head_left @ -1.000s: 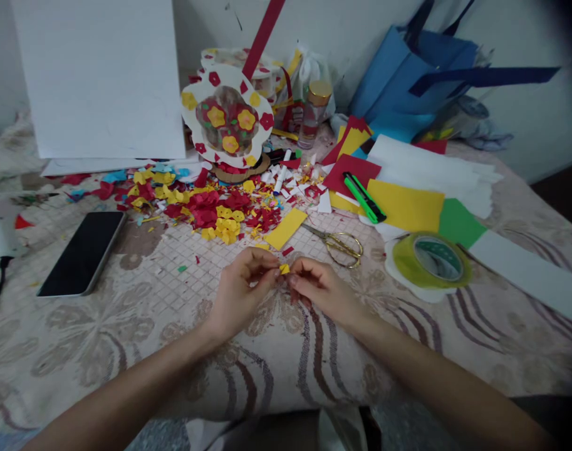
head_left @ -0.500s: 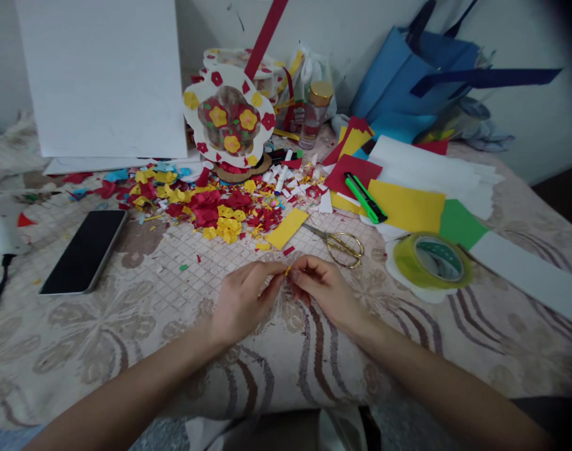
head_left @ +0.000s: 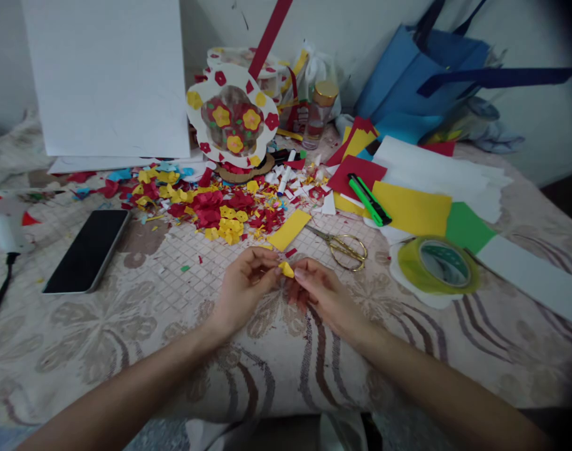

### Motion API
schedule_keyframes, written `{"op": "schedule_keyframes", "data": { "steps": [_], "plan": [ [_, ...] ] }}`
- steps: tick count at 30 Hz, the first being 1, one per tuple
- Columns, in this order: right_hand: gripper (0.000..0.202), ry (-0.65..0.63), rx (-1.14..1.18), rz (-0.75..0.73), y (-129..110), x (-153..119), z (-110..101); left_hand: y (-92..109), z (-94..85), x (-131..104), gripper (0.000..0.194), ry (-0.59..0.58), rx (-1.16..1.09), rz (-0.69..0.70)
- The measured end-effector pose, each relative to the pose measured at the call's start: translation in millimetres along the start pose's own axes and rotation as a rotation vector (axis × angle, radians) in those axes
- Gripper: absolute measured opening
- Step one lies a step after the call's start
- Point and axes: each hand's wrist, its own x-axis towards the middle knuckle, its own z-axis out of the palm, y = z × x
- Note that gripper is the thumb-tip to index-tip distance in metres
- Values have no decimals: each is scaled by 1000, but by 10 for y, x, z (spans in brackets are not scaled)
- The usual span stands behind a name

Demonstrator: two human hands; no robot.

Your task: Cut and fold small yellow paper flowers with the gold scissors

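Observation:
A small folded yellow paper piece (head_left: 286, 269) is pinched between my two hands above the patterned tablecloth. My left hand (head_left: 243, 288) grips its left edge between thumb and fingers. On the other side, the fingertips of my right hand (head_left: 323, 291) close on its right edge. Just beyond the hands lie a yellow paper strip (head_left: 289, 230) and gold-handled scissors (head_left: 346, 250). Behind them spreads a pile of red and yellow paper flowers (head_left: 220, 213) mixed with scraps. A white flower-shaped paper decoration (head_left: 269, 134) with red and yellow blossoms stands at the back.
A phone (head_left: 86, 250) and a glue gun (head_left: 6, 222) lie to the left. On the right are a roll of tape (head_left: 405, 263), a green cutter (head_left: 369, 200) and coloured paper sheets (head_left: 412, 210). A blue bag (head_left: 389, 75) and a glass bottle (head_left: 317, 119) stand behind.
The yellow paper piece shows more of its face now, turned between my fingers. My left fingers have shifted their hold on it. The view has moved slightly.

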Motion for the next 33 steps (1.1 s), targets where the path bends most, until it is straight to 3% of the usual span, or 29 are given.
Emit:
{"op": "schedule_keyframes", "data": {
  "steps": [4,8,16,23,29,33],
  "plan": [
    [24,31,-178,-33,-34,-1,-24,18,15,-49,13,32,281,173],
    [16,63,-343,-59,-52,1,-37,1,22,-67,13,34,345,216],
    [11,70,-459,-120,-43,-13,-41,6,19,-2,25,-38,-32,-23],
    [9,49,-414,-116,-10,5,-36,16,30,15,27,-47,-73,-60],
    [13,206,-810,-362,7,-6,-72,11,42,16,28,-68,-98,-116],
    [12,180,-943,-509,-19,-10,-82,4,22,20,26,-80,-145,-168]
  ]
}}
